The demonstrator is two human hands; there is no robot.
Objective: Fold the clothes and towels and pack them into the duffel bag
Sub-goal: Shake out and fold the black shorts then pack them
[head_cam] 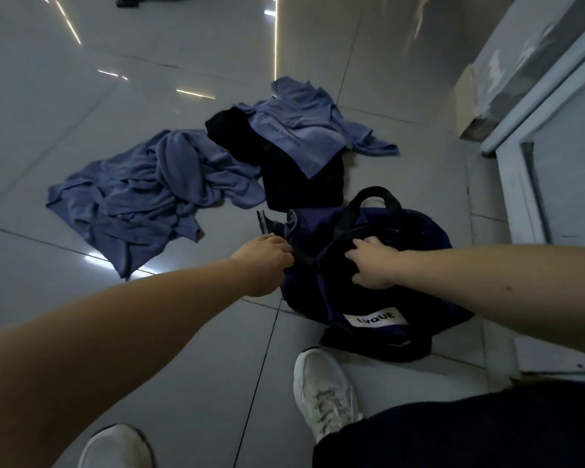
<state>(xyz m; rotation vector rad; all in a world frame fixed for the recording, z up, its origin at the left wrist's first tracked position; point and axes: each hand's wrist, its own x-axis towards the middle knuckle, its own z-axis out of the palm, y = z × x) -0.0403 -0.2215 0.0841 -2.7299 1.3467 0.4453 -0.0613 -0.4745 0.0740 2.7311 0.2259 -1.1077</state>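
head view: left hand (260, 261) pinches black tab (305, 261) at 9 o'clock of duffel bag (416, 234), right hand (374, 265) clutches its top fabric; likely opening it, so brace right, pull left steadily.

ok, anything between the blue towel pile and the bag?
Nothing lies on the floor between the crumpled blue towel and the duffel bag. The bag itself is the block: no opening shows on top, its black handle arches over it, and left grip and right grip both hold it.
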